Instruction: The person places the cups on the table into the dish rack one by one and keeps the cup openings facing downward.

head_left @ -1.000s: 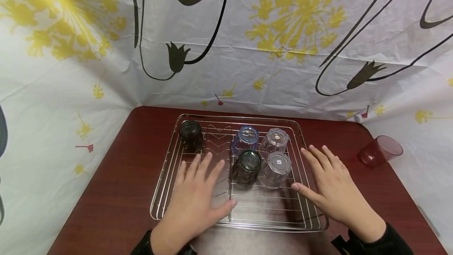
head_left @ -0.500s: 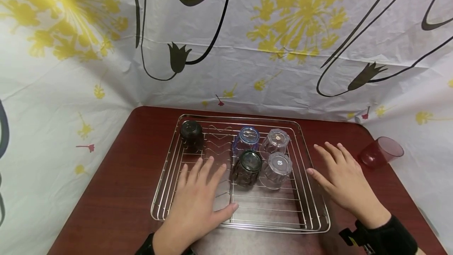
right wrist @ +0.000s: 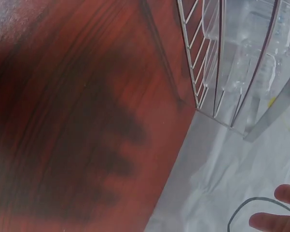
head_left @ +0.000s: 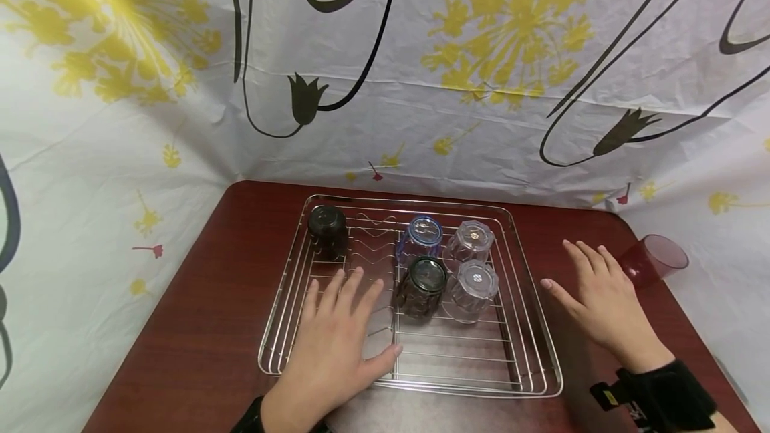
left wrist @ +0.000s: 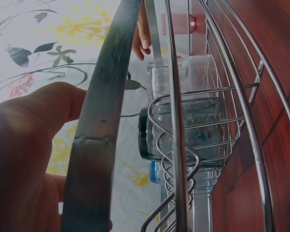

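My left hand (head_left: pixel 337 346), fingers spread and holding nothing, hovers over the front left of a wire dish rack (head_left: pixel 469 393). Upside down in the rack stand a blue-tinted glass (head_left: pixel 424 236), a dark green-grey glass (head_left: pixel 423 286) and two clear glasses (head_left: pixel 472 239). Off at its back left corner is a black glass (head_left: pixel 327 231). My right hand (head_left: pixel 607 306) is right of the rack with fingers extended, its fingertips close to a tilted red glass (head_left: pixel 652 262) and partly covering it. Only fingertips of the right hand (right wrist: pixel 277 212) show in the right wrist view.
The rack stands on a dark red wooden table (head_left: pixel 186 313). Its raised metal rim (left wrist: pixel 94 130) passes close beside my left thumb. A white patterned sheet (head_left: pixel 385 119) hangs behind and along both sides of the table.
My right hand has moved right, away from the rack's right edge and up to the red glass. The left hand has stayed nearly in place, and the glasses have not moved.
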Motion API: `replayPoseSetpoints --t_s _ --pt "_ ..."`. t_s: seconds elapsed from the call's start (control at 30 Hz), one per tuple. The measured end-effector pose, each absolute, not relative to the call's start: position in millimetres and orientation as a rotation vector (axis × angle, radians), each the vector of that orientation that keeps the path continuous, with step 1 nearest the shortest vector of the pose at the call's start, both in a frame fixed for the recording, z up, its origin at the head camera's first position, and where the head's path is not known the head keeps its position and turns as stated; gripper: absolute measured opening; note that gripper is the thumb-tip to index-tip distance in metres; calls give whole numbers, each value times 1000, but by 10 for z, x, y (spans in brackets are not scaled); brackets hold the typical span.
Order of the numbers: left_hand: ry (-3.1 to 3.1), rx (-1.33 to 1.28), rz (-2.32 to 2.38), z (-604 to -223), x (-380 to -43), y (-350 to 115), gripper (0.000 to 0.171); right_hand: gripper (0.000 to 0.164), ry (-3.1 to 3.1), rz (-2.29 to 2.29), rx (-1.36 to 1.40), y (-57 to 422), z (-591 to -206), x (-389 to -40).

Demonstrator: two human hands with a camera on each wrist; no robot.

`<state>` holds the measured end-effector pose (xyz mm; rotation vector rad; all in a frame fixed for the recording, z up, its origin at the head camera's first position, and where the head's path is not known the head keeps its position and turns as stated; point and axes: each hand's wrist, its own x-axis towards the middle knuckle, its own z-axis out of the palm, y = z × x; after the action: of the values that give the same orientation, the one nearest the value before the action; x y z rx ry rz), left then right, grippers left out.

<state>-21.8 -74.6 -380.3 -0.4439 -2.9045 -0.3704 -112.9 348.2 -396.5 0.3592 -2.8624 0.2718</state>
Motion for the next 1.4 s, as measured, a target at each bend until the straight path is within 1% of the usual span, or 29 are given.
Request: replayPoseSetpoints --t_s 0.27,0.57,1.07,1.4 --pt "-2886 -433 -376 -3812 -209 -752 85 78 -2887 278 291 3623 -3971 -1198" --pt "-2896 -423 -372 -3830 -203 -758 85 81 -2932 201 199 3892 -4054 -1309" --pt "-2929 -410 -363 -3835 -207 -753 85 86 -2934 178 116 4293 -4041 -1469" --pt "-2916 -412 -358 -3859 -196 -746 85 85 -2926 162 79 4530 -4078 -1512"
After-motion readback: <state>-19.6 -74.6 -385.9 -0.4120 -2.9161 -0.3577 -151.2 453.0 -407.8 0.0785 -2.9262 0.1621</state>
